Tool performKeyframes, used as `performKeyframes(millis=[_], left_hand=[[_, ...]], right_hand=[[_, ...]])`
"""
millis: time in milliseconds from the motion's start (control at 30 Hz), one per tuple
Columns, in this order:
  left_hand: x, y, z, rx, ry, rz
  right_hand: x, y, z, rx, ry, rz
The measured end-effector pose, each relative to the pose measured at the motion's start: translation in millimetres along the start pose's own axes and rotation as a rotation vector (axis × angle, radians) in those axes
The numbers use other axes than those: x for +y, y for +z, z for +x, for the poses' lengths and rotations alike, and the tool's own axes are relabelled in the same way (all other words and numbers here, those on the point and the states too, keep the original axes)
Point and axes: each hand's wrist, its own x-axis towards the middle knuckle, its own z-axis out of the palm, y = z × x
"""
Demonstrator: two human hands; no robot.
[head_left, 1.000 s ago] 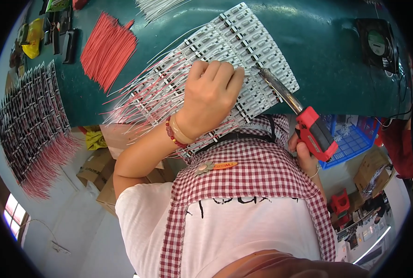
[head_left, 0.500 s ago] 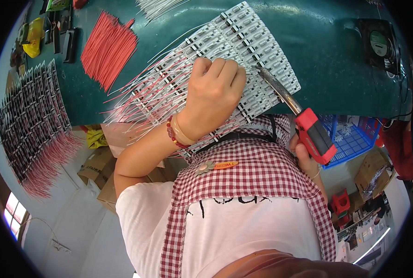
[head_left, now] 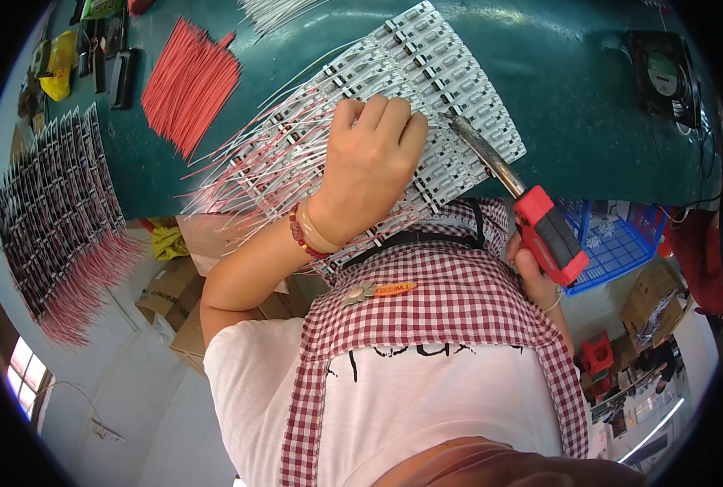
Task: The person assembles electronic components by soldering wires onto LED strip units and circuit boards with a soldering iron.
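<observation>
A pale panel of circuit boards point(head_left: 467, 105) lies at an angle on the bench, with many small dark and light parts in rows. Thin white and red wires point(head_left: 252, 162) stick out over its left part. My left hand point(head_left: 371, 158) is closed just above the middle of the panel, its knuckles up; its fingertips, and whatever they pinch, are hidden beneath. In my right hand point(head_left: 532, 272) is a soldering iron point(head_left: 550, 227) with a red and black handle. Its tip meets or hovers over the panel right of my left hand; I cannot tell which.
Red wires point(head_left: 191, 85) lie in a pile at the left, white wires point(head_left: 276, 12) at the back. Stacked wired boards point(head_left: 61, 219) stand far left. A black fan point(head_left: 663, 81) sits at the right, above a blue basket point(head_left: 621, 252) beyond the green bench's point(head_left: 580, 162) near edge.
My left hand has shifted slightly to the left over the panel, still closed. The soldering iron has barely moved.
</observation>
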Motion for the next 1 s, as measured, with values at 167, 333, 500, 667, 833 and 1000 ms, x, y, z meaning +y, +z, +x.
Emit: performKeyframes(millis=[167,333,500,667,833,1000], left_hand=[[2,-1,2,-0.026,0.007,-0.008],[3,-2,3,-0.029,0.009,0.000],[3,-2,3,-0.035,0.003,0.008],[6,-9,6,-0.116,-0.036,0.045],[2,-4,5,-0.050,-0.055,0.029],[9,-9,6,0.036,-0.031,-0.018]], right_hand=[[-6,5,9,0.034,-0.073,-0.144],[-10,2,9,0.030,-0.158,-0.105],[-12,-3,-1,-0.070,0.034,0.012],[-26,-4,4,-0.014,0.179,0.362],[-22,-1,0,0.050,0.191,0.383],[-2,-7,-7,-0.013,0.078,0.230]])
